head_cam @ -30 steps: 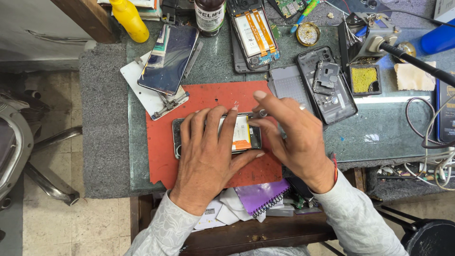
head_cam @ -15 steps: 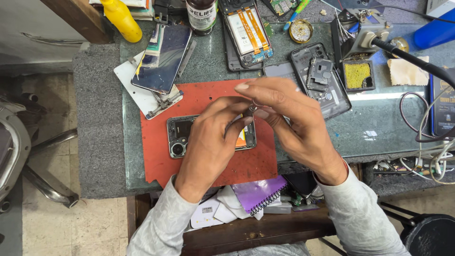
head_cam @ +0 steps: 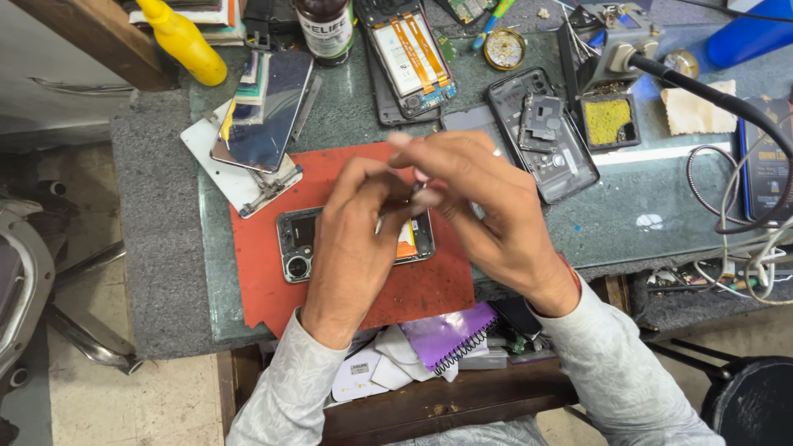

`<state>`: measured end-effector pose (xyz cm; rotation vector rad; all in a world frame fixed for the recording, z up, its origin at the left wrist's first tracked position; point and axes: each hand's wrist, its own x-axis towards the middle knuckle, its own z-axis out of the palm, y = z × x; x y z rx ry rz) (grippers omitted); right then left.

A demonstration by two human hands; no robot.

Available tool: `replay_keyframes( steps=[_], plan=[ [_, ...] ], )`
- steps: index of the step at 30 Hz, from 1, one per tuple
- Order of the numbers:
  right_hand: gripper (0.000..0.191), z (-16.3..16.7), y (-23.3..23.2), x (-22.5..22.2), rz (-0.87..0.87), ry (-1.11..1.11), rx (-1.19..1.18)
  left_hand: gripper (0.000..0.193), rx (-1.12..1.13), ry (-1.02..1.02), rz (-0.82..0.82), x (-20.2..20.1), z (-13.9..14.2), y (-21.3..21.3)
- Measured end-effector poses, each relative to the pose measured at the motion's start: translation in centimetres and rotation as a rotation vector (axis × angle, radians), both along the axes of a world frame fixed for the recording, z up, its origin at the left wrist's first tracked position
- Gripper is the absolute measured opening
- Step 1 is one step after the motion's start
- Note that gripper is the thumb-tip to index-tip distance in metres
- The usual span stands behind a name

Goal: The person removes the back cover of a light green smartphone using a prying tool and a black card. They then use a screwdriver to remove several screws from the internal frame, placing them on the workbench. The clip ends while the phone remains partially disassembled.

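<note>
- The left hand (head_cam: 351,248) and the right hand (head_cam: 487,219) meet fingertip to fingertip above an opened phone (head_cam: 310,241); the fingers are pressed together around something small and pale, too blurred to tell what it is.
- The opened phone lies flat, back cover off, its camera ring at the left end; the left hand covers its middle and only a strip of orange and white shows at its right end.
- The phone rests on a red mat (head_cam: 264,272) at the near edge of the green worktop (head_cam: 628,223).
- Just far-left of the mat, a dark glass screen panel (head_cam: 264,116) lies tilted on a white plate.
- Far of the hands, a second open phone with orange strips (head_cam: 409,58) lies beside a dark bottle (head_cam: 326,29).
- Right of the hands, an empty dark phone frame (head_cam: 545,136) lies at a slant, with a yellow sponge tray (head_cam: 610,121) just beyond it.
- A yellow squeeze bottle (head_cam: 182,41) stands at the far left.
- Near the person, under the worktop edge, a purple spiral notebook (head_cam: 446,334) sits among white papers.
</note>
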<state>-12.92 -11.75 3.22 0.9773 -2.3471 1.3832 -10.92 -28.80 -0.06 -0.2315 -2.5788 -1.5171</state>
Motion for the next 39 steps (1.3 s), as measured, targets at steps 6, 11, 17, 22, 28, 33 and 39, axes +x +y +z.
replay_keyframes(
  steps=[6,11,17,22,28,33,39],
  plan=[
    [0.043,-0.3,-0.6,-0.2,-0.129,0.051,0.020,0.035,0.301,0.090,-0.095,-0.2,0.2,-0.2],
    [0.048,-0.5,-0.4,-0.1,0.046,-0.037,-0.044,0.021,0.105,-0.032,-0.079,-0.5,0.1,-0.9],
    [0.048,-1.2,-0.5,-0.6,-0.019,0.099,0.068,0.031,0.156,-0.070,-0.100,-0.7,-0.1,-1.0],
    [0.062,-1.4,-0.4,-0.4,-0.026,0.049,0.124,0.041,0.149,-0.037,-0.171,0.0,0.2,-1.7],
    [0.066,-1.7,0.0,0.1,-0.004,-0.086,0.003,0.035,-0.073,0.037,-0.046,1.0,0.6,-1.9],
    [0.065,-2.0,0.4,0.7,-0.039,-0.060,-0.051,0.029,-0.171,0.179,-0.054,1.0,0.6,-1.5],
    [0.063,-2.9,1.0,1.1,-0.102,-0.081,-0.139,0.021,-0.246,0.205,-0.063,0.6,0.6,-1.1]
  ],
)
